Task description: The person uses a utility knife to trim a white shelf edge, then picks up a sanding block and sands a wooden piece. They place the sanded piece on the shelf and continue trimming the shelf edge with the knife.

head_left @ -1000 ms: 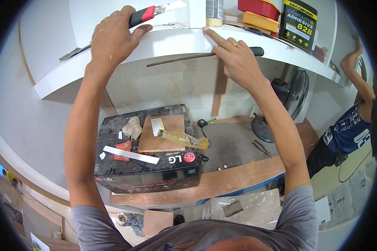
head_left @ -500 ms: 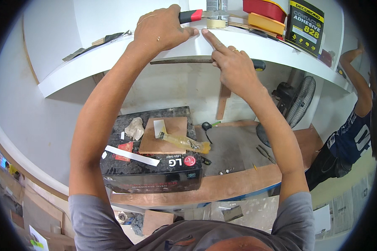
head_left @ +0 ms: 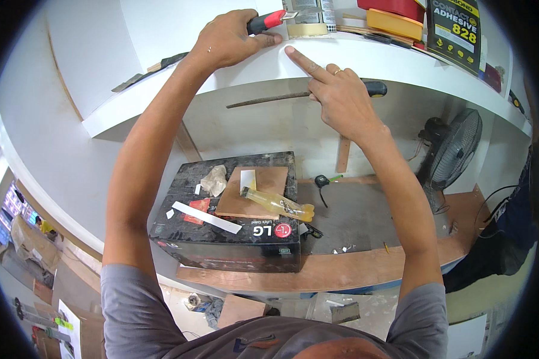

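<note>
The left hand (head_left: 227,42) is closed around a red-and-black utility knife (head_left: 268,21), held at the front edge of the white shelf (head_left: 353,57). Just beside it, the right hand (head_left: 338,99) holds nothing, index finger stretched out and pressing the shelf edge. Below sits a black box (head_left: 233,239).

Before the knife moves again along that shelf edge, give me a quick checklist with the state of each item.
1. Left hand gripping the red-handled knife: ok.
2. Blade tip on the white shelf edge: cannot tell, the tip is hard to make out.
3. Right hand index finger pressing the edge: ok.
4. That finger clear of the blade: not ok, it lies close beside the knife.
5. Tape roll behind the knife out of the way: cannot tell.
</note>
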The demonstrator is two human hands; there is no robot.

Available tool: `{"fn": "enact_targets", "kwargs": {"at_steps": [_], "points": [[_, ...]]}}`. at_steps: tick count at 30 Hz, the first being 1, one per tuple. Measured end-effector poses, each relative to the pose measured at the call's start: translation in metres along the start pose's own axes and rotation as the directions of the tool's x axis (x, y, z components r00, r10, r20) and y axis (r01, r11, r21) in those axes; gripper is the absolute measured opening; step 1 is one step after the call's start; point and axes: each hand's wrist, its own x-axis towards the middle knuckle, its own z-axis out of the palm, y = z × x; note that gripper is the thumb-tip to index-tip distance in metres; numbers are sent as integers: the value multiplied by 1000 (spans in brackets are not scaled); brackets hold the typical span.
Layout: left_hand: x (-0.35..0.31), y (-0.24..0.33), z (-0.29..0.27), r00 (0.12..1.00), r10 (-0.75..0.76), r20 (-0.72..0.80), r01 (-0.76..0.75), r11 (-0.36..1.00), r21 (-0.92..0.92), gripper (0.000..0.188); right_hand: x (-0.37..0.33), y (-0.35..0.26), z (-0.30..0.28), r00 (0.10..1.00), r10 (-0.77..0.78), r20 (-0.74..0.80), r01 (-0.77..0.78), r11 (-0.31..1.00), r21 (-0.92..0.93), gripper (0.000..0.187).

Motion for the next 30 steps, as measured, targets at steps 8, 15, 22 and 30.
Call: {"fn": "enact_targets", "kwargs": {"at_steps": [8,15,22,30], "points": [[3,3,-1,1000,-6,25,6,1000,-4,64,-3,3,3,998,-22,-55,22,1000,0,11],[6,4,-1,997,-60,54,61,998,-28,60,-4,3,8,991,-22,-131,27,999,33,13],[-1,12,1,998,-56,-4,56,998,35,57,-6,2,9,990,-1,-138,8,999,49,11],[7,8,-11,990,-48,130,92,930,-355,53,-8,0,8,990,14,-144,-19,999,-36,22]]}}
